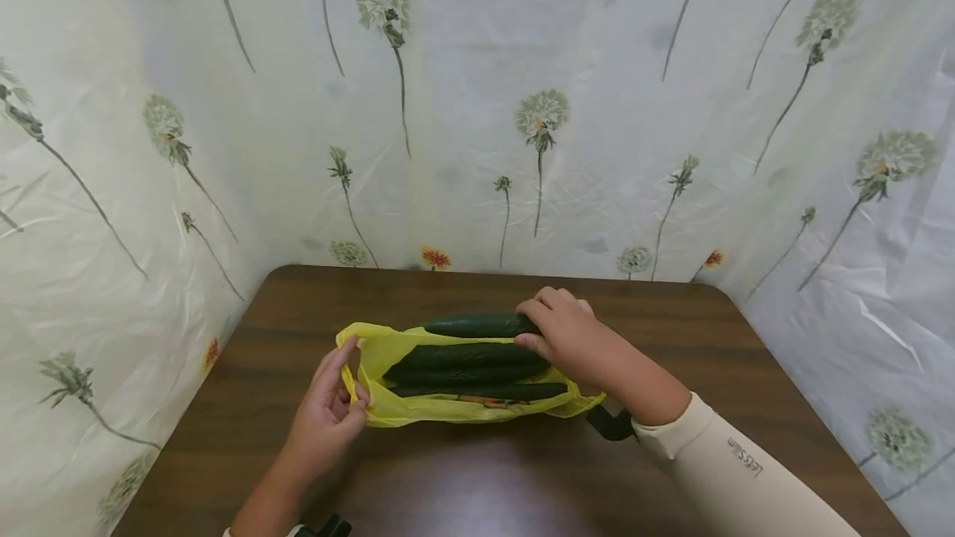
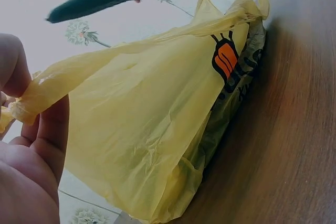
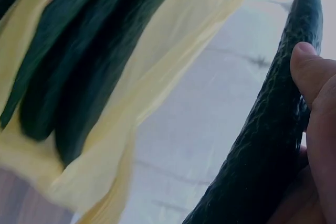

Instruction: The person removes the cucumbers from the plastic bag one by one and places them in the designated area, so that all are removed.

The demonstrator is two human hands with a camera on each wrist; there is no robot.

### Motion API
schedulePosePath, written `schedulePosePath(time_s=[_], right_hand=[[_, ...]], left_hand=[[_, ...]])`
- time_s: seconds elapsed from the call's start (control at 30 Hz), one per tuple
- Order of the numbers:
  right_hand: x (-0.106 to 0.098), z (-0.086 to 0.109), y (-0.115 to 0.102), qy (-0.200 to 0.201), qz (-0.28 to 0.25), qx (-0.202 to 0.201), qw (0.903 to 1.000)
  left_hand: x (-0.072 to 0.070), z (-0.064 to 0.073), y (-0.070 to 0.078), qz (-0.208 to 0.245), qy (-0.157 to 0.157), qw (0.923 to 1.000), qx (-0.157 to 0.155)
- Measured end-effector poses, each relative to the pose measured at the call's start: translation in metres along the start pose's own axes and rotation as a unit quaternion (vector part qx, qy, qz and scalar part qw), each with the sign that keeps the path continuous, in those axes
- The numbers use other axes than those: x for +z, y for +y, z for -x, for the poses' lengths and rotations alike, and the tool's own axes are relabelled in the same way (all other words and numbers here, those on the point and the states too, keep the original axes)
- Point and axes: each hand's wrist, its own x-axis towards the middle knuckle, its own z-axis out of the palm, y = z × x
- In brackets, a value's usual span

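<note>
A yellow plastic bag (image 1: 388, 414) lies with its mouth spread on the table, and several dark green cucumbers (image 1: 466, 363) show inside it. My left hand (image 1: 328, 400) pinches the bag's left handle; the left wrist view shows the gathered plastic (image 2: 44, 90) between thumb and fingers. With my right hand (image 1: 570, 334) I grip one cucumber (image 1: 473, 325) just beyond the bag's far rim. In the right wrist view that cucumber (image 3: 268, 124) is outside the bag, with the thumb (image 3: 310, 69) along its side.
The brown wooden table (image 1: 477, 487) has a back edge against a white curtain (image 1: 462, 106) printed with dandelions. An orange and black print (image 2: 226, 59) marks the bag's side. Dark straps or mounts (image 1: 612, 423) sit at both wrists.
</note>
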Motion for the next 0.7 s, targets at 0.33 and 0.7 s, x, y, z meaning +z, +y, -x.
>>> schedulePosePath(time_s=[0.33, 0.7], right_hand=[[0.007, 0.023, 0.040, -0.003, 0.014, 0.031, 0.9994], [0.010, 0.039, 0.086, 0.000, -0.021, 0.073, 0.9971]], left_hand=[[0.003, -0.003, 0.000, 0.000, -0.008, 0.9999, 0.009], [0.000, 0.000, 0.001, -0.007, -0.002, 1.0000, 0.002]])
